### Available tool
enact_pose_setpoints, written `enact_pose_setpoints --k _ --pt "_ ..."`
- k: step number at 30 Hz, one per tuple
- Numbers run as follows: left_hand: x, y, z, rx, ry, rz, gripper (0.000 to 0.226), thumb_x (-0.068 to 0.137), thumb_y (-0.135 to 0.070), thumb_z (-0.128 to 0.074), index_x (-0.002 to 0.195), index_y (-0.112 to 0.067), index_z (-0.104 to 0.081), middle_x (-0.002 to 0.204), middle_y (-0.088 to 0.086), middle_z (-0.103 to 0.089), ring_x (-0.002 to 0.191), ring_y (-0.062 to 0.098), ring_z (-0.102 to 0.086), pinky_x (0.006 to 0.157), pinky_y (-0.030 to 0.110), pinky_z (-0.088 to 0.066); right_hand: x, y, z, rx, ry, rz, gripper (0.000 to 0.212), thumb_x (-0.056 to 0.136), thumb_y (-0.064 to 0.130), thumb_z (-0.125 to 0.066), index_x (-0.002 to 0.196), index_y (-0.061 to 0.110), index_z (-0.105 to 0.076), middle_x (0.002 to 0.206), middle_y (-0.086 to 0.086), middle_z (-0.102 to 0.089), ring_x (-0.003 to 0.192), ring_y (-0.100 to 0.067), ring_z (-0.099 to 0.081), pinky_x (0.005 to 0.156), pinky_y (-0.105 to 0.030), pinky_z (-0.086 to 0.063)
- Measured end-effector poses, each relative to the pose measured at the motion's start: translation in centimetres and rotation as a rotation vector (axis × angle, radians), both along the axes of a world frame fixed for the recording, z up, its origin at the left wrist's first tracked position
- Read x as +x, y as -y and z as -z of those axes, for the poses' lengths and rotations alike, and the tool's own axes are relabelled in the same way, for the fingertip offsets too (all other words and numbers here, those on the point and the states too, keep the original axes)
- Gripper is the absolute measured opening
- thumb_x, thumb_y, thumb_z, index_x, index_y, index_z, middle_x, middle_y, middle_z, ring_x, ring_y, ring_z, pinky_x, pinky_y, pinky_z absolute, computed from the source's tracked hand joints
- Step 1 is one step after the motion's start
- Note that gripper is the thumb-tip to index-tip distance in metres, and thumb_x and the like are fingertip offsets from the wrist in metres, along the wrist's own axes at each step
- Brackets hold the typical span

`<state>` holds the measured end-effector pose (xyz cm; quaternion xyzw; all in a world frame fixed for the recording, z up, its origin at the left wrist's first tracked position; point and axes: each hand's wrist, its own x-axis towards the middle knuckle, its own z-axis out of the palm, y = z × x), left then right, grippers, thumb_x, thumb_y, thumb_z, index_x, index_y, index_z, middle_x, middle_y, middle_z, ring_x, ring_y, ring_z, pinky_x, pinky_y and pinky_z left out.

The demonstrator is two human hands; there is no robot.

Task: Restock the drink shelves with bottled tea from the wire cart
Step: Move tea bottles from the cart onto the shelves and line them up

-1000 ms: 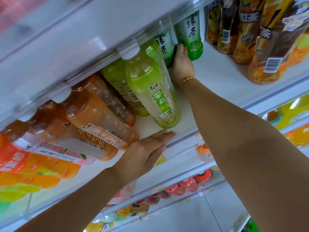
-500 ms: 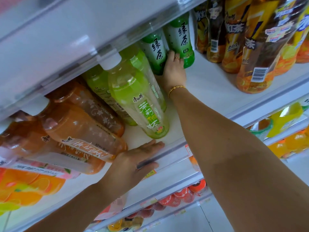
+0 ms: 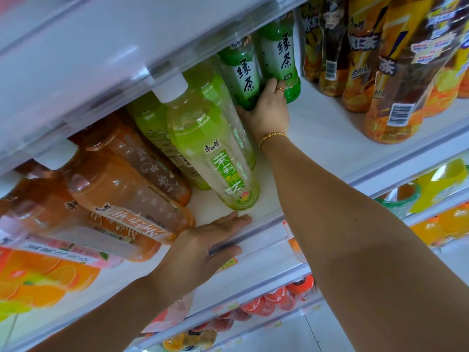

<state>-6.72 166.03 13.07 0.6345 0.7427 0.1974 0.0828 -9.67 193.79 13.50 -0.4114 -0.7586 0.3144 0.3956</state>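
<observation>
While the left hand [image 3: 203, 250] rests flat on the shelf [image 3: 317, 138] edge, fingers straight, the right hand [image 3: 269, 110] curls round a green tea bottle [image 3: 242, 69] at its base. Bottle stands upright.

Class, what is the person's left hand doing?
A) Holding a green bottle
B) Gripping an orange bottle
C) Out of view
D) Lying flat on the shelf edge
D: the left hand lies with straight fingers on the shelf edge; the right hand grips the green bottle.

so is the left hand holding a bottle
No, the left hand lies flat on the white shelf edge, fingers straight, gripping no bottle.
</observation>
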Motion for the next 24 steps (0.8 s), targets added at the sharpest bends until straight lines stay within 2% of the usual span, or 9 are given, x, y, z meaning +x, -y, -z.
enact_pose_setpoints --k 7,11,15,17,19,20,22,24 --pt "0.0 0.0 0.0 0.009 0.017 0.002 0.050 0.087 -0.033 -0.060 0.134 -0.019 -0.053 0.134 -0.015 -0.052 0.128 -0.003 -0.044 0.105 0.011 -0.033 0.3 -0.2 -0.6 -0.085 -0.044 0.013 0.069 0.076 0.041 -0.073 0.122 0.005 -0.036 0.130 -0.013 -0.042 0.108 -0.033 -0.055 0.080 -0.039 -0.048" --pt "0.0 0.0 0.1 0.034 -0.004 0.021 0.049 0.087 -0.030 -0.062 0.134 -0.019 -0.052 0.133 -0.018 -0.051 0.127 -0.003 -0.046 0.104 0.012 -0.035 0.7 0.0 -0.4 -0.112 -0.064 0.008 0.070 0.075 0.037 -0.075 0.123 0.002 -0.037 0.135 -0.017 -0.039 0.112 -0.033 -0.053 0.084 -0.038 -0.046" --pt "0.2 -0.1 -0.2 0.065 -0.044 0.041 0.048 0.087 -0.032 -0.060 0.132 -0.015 -0.055 0.132 -0.016 -0.051 0.125 -0.005 -0.046 0.102 0.010 -0.035 2.8 0.2 -1.4 -0.397 -0.097 -0.094 0.078 0.073 0.046 -0.074 0.128 0.002 -0.041 0.131 -0.015 -0.043 0.116 -0.028 -0.049 0.094 -0.032 -0.042" --pt "0.4 0.0 -0.3 0.060 -0.047 0.038 0.047 0.087 -0.033 -0.059 0.131 -0.016 -0.055 0.132 -0.014 -0.050 0.125 -0.007 -0.045 0.101 0.007 -0.035 5.2 1.0 -2.0 -0.398 -0.001 -0.163 0.062 0.078 0.044 -0.069 0.120 0.003 -0.051 0.120 -0.015 -0.055 0.109 -0.027 -0.054 0.086 -0.030 -0.044" --pt "0.8 0.1 -0.6 0.032 -0.059 0.022 0.047 0.088 -0.028 -0.060 0.133 -0.016 -0.053 0.133 -0.012 -0.049 0.123 -0.003 -0.047 0.100 0.006 -0.034 8.8 3.0 -3.0 -0.305 0.038 -0.207 0.031 0.081 0.032 -0.066 0.097 0.006 -0.060 0.098 -0.014 -0.066 0.096 -0.029 -0.061 0.076 -0.029 -0.046" --pt "1.2 0.2 -0.8 0.017 -0.069 0.017 0.048 0.087 -0.024 -0.061 0.134 -0.014 -0.052 0.133 -0.009 -0.050 0.121 0.003 -0.051 0.100 0.006 -0.035 10.9 4.2 -3.4 -0.264 0.028 -0.223 0.018 0.082 0.027 -0.066 0.085 0.010 -0.059 0.085 -0.012 -0.066 0.089 -0.029 -0.063 0.074 -0.029 -0.047" --pt "2.7 0.6 -1.0 0.018 -0.096 0.005 0.046 0.089 -0.025 -0.057 0.133 -0.012 -0.052 0.134 -0.003 -0.053 0.119 0.010 -0.056 0.100 0.008 -0.035 16.1 7.3 -4.2 -0.200 -0.028 -0.228 0.019 0.081 0.023 -0.068 0.072 0.013 -0.054 0.064 -0.002 -0.057 0.073 -0.023 -0.061 0.067 -0.028 -0.045" --pt "5.2 1.1 -1.4 0.069 -0.021 -0.052 0.041 0.089 -0.035 -0.050 0.123 -0.013 -0.061 0.130 -0.006 -0.055 0.120 0.001 -0.051 0.096 0.003 -0.034 21.7 10.3 -4.3 -0.201 -0.102 -0.193 0.024 0.081 0.024 -0.070 0.068 0.013 -0.053 0.054 0.006 -0.048 0.059 -0.012 -0.052 0.057 -0.022 -0.039"
